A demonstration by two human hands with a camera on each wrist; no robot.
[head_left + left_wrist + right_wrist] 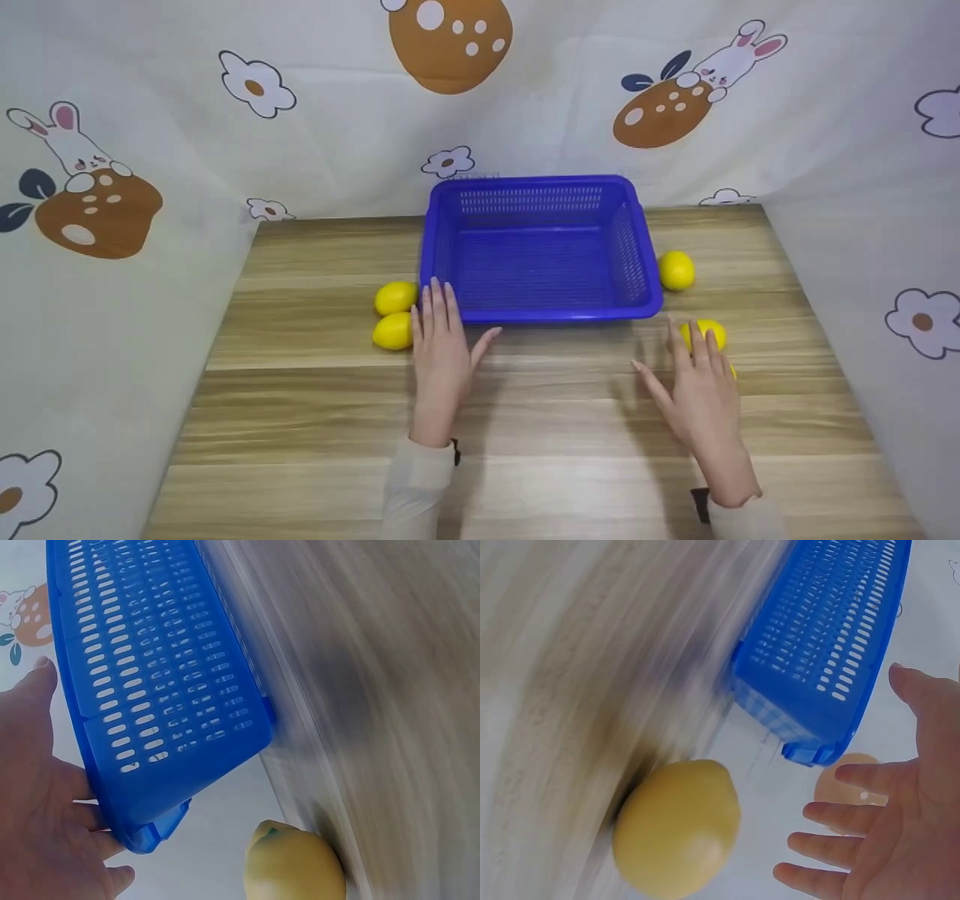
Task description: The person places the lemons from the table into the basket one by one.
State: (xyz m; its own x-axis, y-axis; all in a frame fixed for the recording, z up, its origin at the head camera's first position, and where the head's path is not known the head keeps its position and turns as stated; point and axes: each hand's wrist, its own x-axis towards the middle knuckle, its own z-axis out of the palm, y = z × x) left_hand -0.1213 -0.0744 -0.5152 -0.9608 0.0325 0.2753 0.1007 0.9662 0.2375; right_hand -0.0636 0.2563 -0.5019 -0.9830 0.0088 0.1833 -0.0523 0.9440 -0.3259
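Note:
A blue plastic basket with slotted sides stands upright at the back of the table. My left hand is at its front left corner, fingers straight and thumb spread; in the left wrist view the fingers reach the basket's rim. Just left of it lie two yellow lemons, a rear lemon and a front lemon. My right hand, fingers spread, hovers over a lemon and partly hides it. Another yellow bit peeks out beside that hand. A further lemon lies against the basket's right side.
The wooden table is closed in at the back and both sides by a pale printed cloth with rabbits and flowers. The basket's back rim stands close to the rear cloth.

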